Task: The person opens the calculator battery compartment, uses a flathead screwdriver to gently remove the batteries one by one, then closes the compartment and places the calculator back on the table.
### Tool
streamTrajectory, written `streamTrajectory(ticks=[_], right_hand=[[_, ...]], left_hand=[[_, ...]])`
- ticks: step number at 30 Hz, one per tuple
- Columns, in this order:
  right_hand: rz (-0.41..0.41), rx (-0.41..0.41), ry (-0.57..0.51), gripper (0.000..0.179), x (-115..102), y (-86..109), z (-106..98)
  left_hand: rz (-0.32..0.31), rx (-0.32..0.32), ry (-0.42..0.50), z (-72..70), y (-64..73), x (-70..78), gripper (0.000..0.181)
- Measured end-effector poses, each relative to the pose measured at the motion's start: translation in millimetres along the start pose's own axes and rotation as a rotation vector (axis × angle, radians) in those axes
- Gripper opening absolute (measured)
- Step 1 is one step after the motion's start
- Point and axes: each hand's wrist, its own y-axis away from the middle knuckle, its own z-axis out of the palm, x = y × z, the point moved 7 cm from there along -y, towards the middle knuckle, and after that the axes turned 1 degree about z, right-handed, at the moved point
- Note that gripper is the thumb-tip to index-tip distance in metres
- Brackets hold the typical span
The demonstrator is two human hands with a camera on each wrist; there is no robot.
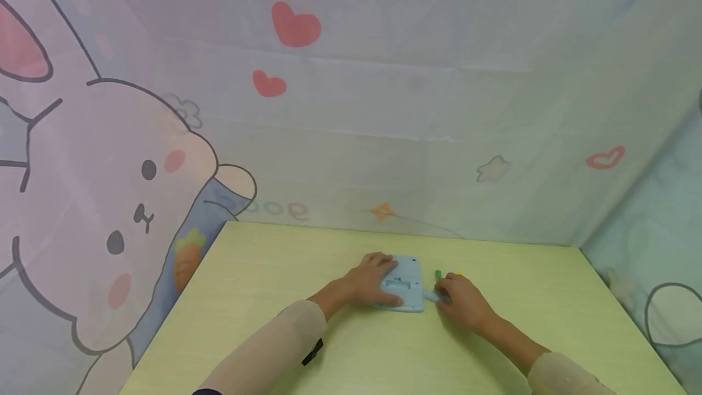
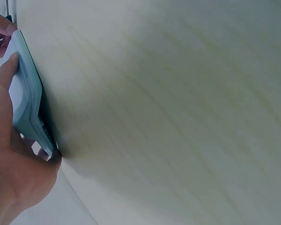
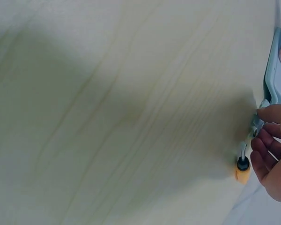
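Observation:
A light blue calculator lies on the table, back side up, with an open recess in the middle of its back. My left hand grips its left part, the thumb over the near side and the fingers spread toward the far edge. In the left wrist view its wedge-shaped edge shows between thumb and fingers. Just right of the calculator, my right hand pinches a small light blue piece, which looks like the compartment cover. The fingers hide part of that piece. The calculator's front is hidden.
A small screwdriver with an orange-yellow handle lies beside the right fingers. A small green object shows just beyond the right hand. The pale yellow table meets a printed cloth backdrop at its far edge.

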Motion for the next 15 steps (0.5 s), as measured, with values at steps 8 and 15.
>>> streamTrajectory(ticks=[8,15], right_hand=[[0.001,0.011,0.001,0.018,0.4,0.5,0.0],[-0.001,0.022,-0.001,0.017,0.5,0.6,-0.9]], left_hand=[[-0.002,0.005,0.003,-0.7,0.7,0.7,0.096],[-0.006,0.001,-0.007,-1.0,-0.4,1.4,0.096]])
